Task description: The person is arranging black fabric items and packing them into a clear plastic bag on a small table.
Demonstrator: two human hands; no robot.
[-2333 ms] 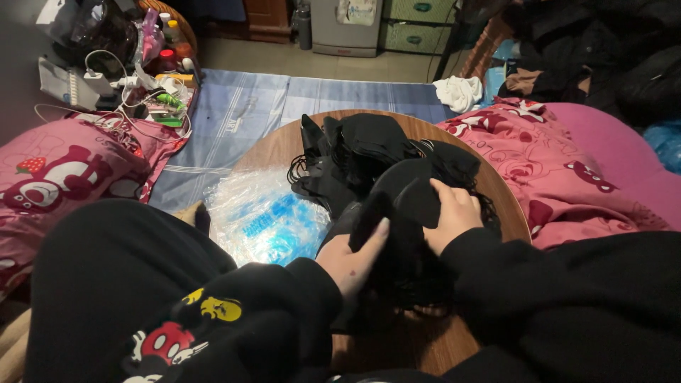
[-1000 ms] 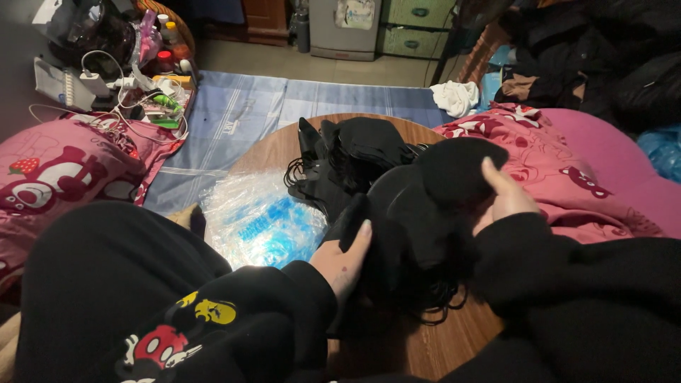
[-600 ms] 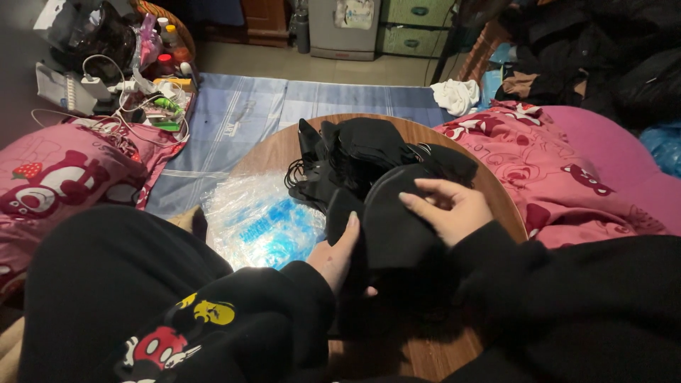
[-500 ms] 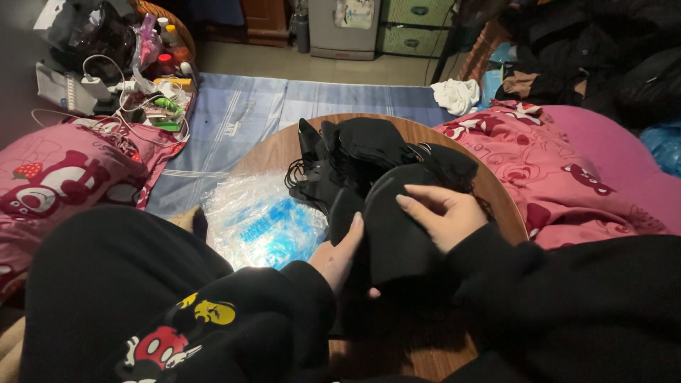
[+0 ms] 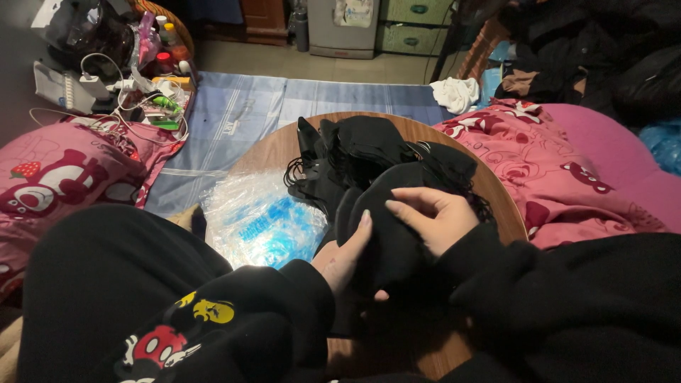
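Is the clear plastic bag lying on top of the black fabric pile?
No, the plastic bag lies on the round table, left of the black pile.

Left hand (image 5: 346,259) palm hidden by black cloth (image 5: 386,227), round table (image 5: 489,191) near edge covered by sleeves

Black fabric piece (image 5: 386,227): soft, rounded, limp, draped upright between both hands over the round wooden table (image 5: 489,191). Behind it, touching: heap of similar black pieces (image 5: 362,152) with thin loops.
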